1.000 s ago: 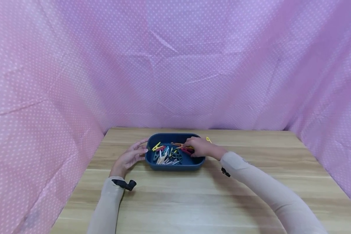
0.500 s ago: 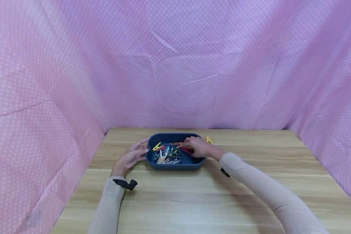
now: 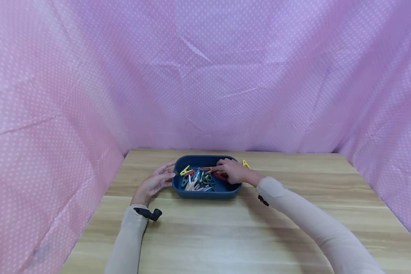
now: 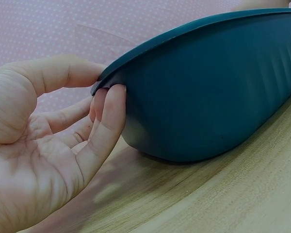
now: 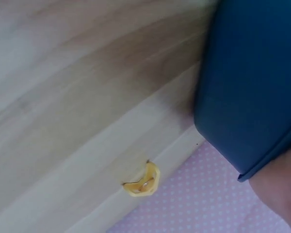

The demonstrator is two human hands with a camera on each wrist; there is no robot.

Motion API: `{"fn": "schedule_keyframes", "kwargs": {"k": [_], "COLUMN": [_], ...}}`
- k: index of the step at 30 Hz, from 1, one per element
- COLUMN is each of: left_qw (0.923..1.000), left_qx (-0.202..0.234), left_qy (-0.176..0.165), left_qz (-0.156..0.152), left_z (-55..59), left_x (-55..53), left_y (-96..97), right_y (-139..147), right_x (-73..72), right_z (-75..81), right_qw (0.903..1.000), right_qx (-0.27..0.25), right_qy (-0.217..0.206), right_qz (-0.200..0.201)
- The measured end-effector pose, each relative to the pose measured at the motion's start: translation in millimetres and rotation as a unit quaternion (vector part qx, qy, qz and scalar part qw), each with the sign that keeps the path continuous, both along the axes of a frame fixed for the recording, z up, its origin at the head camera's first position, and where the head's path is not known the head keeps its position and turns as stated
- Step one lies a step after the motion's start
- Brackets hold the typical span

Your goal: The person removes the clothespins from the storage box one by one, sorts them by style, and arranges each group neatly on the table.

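Note:
A dark blue oblong plastic basin [image 3: 205, 195] sits toward the back of the table with several colored clothespins [image 3: 193, 184] heaped inside. At its left end my left hand [image 4: 53, 141] pinches the rim, thumb above and fingertips below the lip. My right hand [image 3: 233, 171] reaches over the right end into the basin, fingers pointing down among the clothespins. A red clothespin [image 3: 220, 176] lies right under those fingers, and an orange one [image 3: 205, 168] is near the fingertips. I cannot tell whether the right fingers grip one; in the right wrist view they are hidden behind the basin wall.
On the wooden table [image 3: 198, 236], a single yellow clothespin [image 5: 143, 183] lies just past the basin's right end, close to the table's back edge. Pink dotted cloth [image 3: 205, 95] hangs behind the table and along both sides.
My right fingers have shifted slightly among the clothespins, while the hand stays over the basin's right end. The left hand keeps its hold on the rim.

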State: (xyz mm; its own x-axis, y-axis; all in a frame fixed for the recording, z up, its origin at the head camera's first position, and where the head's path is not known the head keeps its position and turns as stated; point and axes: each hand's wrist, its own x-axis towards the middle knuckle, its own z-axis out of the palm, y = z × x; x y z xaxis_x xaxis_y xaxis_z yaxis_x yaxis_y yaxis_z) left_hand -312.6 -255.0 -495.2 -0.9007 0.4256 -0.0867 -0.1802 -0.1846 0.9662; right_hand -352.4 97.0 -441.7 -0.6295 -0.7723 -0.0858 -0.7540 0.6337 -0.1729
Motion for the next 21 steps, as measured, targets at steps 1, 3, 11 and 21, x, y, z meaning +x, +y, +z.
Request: {"fn": "schedule_keyframes", "kwargs": {"k": [1,3,11,21], "left_qw": [1.0,1.0,1.0,0.9999], "left_qx": [-0.001,-0.004,-0.008,0.006], "left_qy": [0.001,0.004,-0.005,-0.008], "left_qz": [0.002,0.004,-0.003,-0.004], "left_z": [0.1,0.5,1.2,0.9], "left_x": [-0.5,-1.0,2.2,-1.1], "left_y": [0.2,0.3,0.1,-0.6], "right_y": [-0.2,-1.0,-3.1,-4.2], "right_x": [-0.5,-1.7,-1.6,-2.6], "right_z": [0.8,2.2,3.7,8.4], "right_qw": [1.0,1.0,0.9987,0.9984], "right_qx": [-0.001,-0.003,0.015,0.027], "right_qy": [0.002,0.001,-0.046,-0.047], "right_qz": [0.001,0.002,-0.013,-0.016]}}
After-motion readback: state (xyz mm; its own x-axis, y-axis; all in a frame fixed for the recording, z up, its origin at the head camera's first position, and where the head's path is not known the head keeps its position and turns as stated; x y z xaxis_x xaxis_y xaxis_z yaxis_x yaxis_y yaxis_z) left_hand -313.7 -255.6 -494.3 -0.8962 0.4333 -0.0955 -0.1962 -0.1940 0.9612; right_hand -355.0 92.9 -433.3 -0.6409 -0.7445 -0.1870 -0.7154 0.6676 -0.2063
